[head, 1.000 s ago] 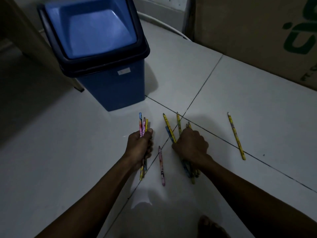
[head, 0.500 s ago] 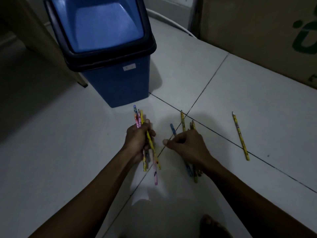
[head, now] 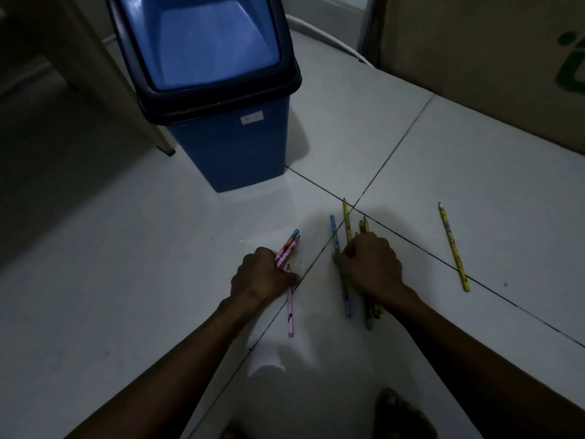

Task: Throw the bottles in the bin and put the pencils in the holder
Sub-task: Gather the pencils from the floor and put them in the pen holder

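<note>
Head view, dim light. The left hand [head: 264, 275] was clenched around a small bundle of pencils [head: 287, 250], whose pink and blue ends stuck out beyond the knuckles; a pink pencil [head: 289, 307] lay on the tiled floor [head: 474, 185] touching that hand, and whether it was also gripped could not be told. The right hand [head: 370, 267] was closed over a second cluster on the floor, comprising a blue pencil [head: 334, 236], a yellow pencil [head: 347, 223] and several darker ones whose number was unclear in the shadow. A lone yellow pencil [head: 453, 247] lay well apart to the right, across a grout line. The blue bin [head: 228, 147], with its swing lid, stood just beyond the hands. No holder and no bottles appeared in view.

Handling, as judged: the pencils were light, stiff and slender, with smooth printed coats that would probably slide against one another and roll on the glossy tile. A grasp around the middle of a bundle, all shafts aligned, would likely hold best; a single pencil lying flat would call for a fingertip pinch near its centre. The points could snap if dropped.

Writing: a small pale label [head: 251, 117] on the bin front was illegible. The cardboard box [head: 474, 52] at upper right bore part of a green mark, cut off by the frame and unreadable.
</note>
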Demonstrator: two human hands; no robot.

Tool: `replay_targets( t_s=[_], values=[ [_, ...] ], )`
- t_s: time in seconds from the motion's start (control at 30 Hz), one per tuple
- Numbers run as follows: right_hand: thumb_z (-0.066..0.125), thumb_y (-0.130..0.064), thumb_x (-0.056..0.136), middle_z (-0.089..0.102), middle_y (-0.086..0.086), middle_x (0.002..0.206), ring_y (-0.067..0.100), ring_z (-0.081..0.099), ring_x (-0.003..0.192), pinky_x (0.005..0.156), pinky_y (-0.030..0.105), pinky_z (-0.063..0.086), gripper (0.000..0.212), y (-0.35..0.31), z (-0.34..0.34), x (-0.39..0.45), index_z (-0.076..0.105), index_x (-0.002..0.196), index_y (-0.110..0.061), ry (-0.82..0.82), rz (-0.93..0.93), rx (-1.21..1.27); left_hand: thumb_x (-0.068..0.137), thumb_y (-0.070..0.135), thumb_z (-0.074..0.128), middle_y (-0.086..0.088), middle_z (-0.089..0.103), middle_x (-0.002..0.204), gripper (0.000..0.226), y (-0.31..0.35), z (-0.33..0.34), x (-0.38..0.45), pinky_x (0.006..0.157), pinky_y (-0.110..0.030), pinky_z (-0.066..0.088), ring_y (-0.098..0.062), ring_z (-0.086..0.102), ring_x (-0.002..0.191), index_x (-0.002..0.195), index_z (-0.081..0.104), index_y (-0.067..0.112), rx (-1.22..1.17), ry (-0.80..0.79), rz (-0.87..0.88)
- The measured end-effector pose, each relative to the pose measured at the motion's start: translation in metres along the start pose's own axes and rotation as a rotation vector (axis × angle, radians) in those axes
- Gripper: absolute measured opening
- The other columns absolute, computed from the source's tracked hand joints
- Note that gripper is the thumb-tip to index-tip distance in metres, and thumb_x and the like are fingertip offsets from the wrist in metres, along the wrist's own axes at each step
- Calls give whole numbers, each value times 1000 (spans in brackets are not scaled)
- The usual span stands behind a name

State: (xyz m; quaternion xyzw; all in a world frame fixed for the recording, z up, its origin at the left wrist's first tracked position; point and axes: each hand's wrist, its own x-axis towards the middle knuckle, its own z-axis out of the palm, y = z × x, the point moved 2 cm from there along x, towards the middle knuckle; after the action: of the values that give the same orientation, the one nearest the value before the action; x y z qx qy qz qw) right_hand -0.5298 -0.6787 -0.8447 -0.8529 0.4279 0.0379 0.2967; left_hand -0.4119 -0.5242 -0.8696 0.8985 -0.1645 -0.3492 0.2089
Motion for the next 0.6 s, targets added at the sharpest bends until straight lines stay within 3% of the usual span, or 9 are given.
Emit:
replay_targets(
  t_s=[0.1, 0.17, 0.27, 0.37, 0.43, 0.53, 0.6],
  values=[
    [63, -25, 88, 57, 1, 56, 16, 58, 56, 54, 22, 41, 31, 3, -16, 2, 64, 62, -9, 36, 9, 253, 64, 40, 66, -8, 67, 78, 30, 5, -2, 1, 63, -31, 51, -25, 65, 73, 78, 63, 14, 4, -39, 42],
    [56, -16, 90, 57, 1, 55, 15, 56, 52, 50, 23, 41, 27, 8, -28, 7, 59, 65, -7, 84, 81, 413, 77, 29, 58, -7, 64, 67, 19, 13, -3, -1, 58, -29, 45, -25, 61, 63, 68, 58, 12, -66, -53, 83],
    [50, -11, 93, 61, 7, 65, 20, 60, 55, 50, 27, 49, 19, 12, -37, 17, 56, 76, -6, 114, 223, 631, 85, 15, 49, -2, 63, 49, 25, 22, -9, -3, 52, -27, 44, -22, 56, 47, 62, 57, 10, -327, -66, 90],
    [49, -18, 91, 59, 8, 79, 20, 56, 65, 51, 26, 41, 14, 10, -33, 32, 56, 90, -5, 127, 192, 453, 86, 10, 48, -11, 68, 56, 23, 30, -12, -2, 54, -30, 46, -26, 58, 51, 66, 59, 5, -498, -71, 90],
    [52, -25, 88, 59, 8, 89, 24, 59, 76, 60, 28, 43, 21, 5, -29, 40, 56, 97, -6, 104, 158, 294, 88, 8, 50, -18, 64, 62, 20, 37, -13, -5, 56, -30, 47, -24, 58, 53, 73, 62, -1, -593, -65, 74],
    [61, -37, 81, 60, 11, 104, 32, 61, 95, 76, 34, 46, 35, -2, -26, 48, 56, 105, -11, 95, 126, 44, 91, 7, 53, -10, 50, 54, 17, 39, -15, -10, 38, -16, 38, -9, 47, 34, 75, 57, 3, -675, -26, 48],
    [63, -39, 82, 59, 12, 114, 33, 59, 103, 78, 33, 42, 40, -5, -23, 53, 55, 109, -11, 78, 106, -60, 92, 10, 54, -8, 46, 52, 17, 35, -15, -10, 34, -16, 33, -9, 41, 31, 76, 54, 3, -669, -6, 48]
  ],
)
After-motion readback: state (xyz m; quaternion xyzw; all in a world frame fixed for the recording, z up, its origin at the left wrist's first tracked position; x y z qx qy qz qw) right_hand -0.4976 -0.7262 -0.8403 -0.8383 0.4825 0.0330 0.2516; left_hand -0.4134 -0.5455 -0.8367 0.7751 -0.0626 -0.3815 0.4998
